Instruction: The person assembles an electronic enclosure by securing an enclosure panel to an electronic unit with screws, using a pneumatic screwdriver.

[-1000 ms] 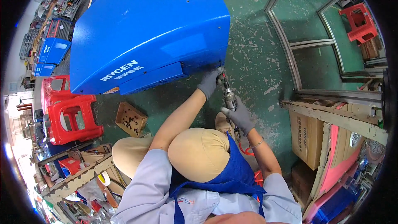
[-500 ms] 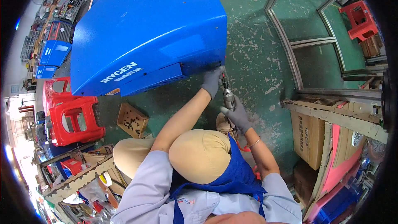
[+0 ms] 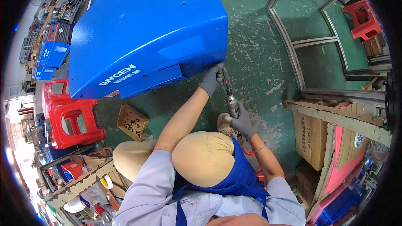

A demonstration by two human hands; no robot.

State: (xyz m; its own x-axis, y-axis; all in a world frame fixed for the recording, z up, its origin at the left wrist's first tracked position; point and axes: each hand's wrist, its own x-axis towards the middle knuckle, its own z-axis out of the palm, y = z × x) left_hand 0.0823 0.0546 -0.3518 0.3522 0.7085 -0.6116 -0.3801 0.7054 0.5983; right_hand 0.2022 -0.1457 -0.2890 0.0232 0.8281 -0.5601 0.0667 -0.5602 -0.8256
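By the blue housing's (image 3: 146, 25) right corner, your right hand (image 3: 243, 123) clasps the driver (image 3: 232, 105), likely heavy, rigid, best held by its body; your left hand's (image 3: 210, 80) grip is unclear.

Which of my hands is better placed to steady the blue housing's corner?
Probably the left hand: it's by the corner of the blue housing, near the tip of the power driver; the right hand grips the driver farther back.

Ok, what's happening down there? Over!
Right hand gripping power tool. Left hand near its tip, beside blue casing. Box off left, out of the way.
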